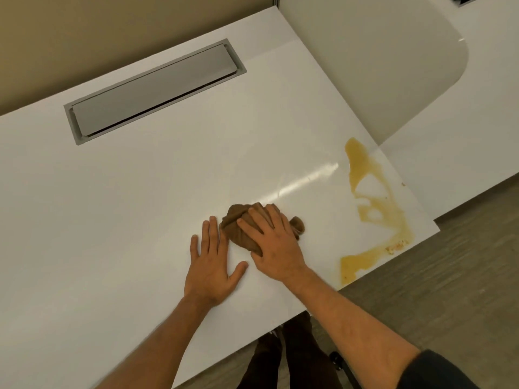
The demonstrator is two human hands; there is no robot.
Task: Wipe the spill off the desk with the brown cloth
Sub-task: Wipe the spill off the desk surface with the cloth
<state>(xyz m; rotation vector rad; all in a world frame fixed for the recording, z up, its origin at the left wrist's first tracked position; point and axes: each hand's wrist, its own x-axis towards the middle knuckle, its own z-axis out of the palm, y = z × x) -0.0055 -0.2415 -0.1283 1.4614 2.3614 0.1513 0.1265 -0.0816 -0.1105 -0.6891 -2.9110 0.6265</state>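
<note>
On the white desk, near its front edge, one brown cloth is lying bunched under the right hand, whose fingers are spreading over it and pressing it down. At nine o'clock from the cloth, the left hand is resting flat on the desk, fingers straight and slightly apart. One yellow-brown spill is sitting at three o'clock from the cloth, well apart from it. At eleven o'clock, one grey recessed cable tray is showing its lid closed, so I cannot tell its contents.

The brown cloth is pressed onto the surface by the right hand; the left hand is laid flat beside it, well apart from the spill.
</note>
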